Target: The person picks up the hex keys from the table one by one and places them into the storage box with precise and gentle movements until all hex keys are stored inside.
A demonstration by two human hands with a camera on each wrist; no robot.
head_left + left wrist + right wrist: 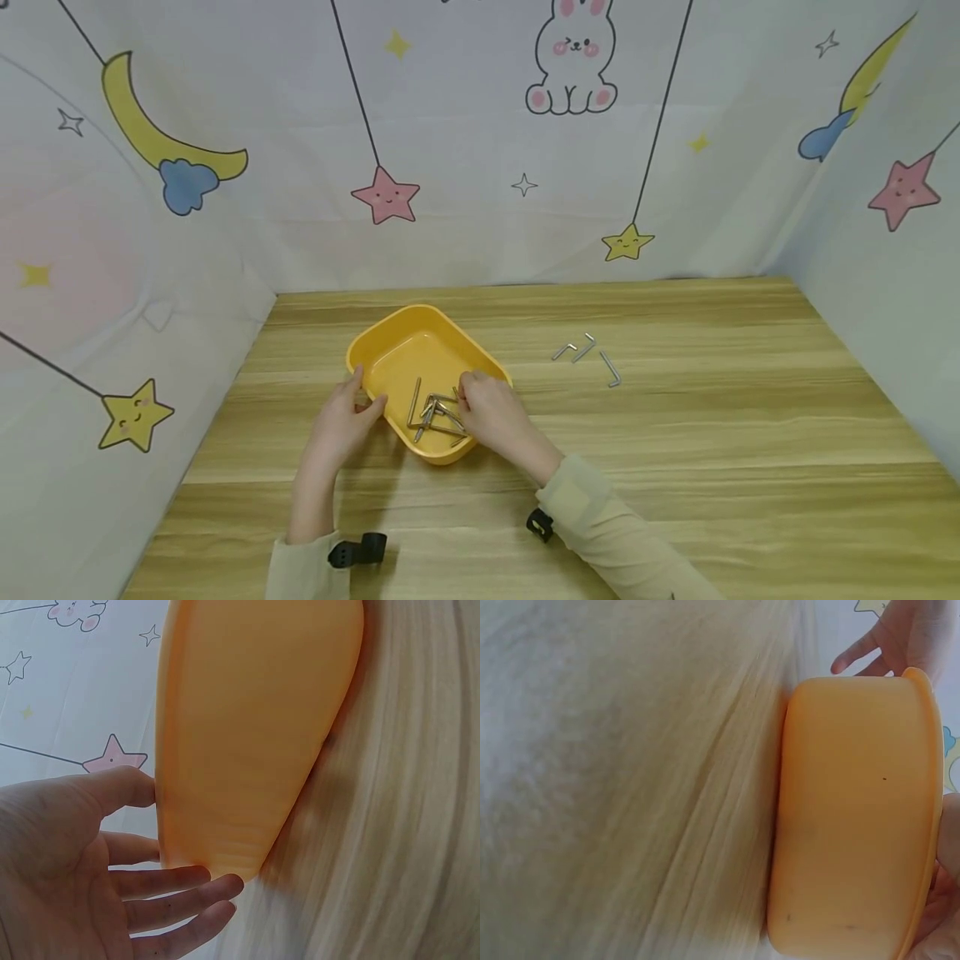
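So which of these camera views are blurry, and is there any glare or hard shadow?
Head view: sharp, evenly lit, soft shadows under the hands, no glare. Left wrist view: yellow tray close, table smeared. Right wrist view: wood grain streaked with blur, tray wall fairly clear.

Glossy plastic tray (390, 337); metal hex keys (435, 414); wood-grain table (712, 433).

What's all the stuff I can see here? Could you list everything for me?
tray: one, yellow, on the table left of centre
hex keys in the tray: several, silver, piled at its near end
loose hex keys: three, silver, on the table right of the tray
table: one, light wood grain
backdrop: white cloth with moons, stars and a rabbit
left hand: fingers straight, touching the tray's left wall
right hand: over the tray's near right rim, at the pile; grip hidden
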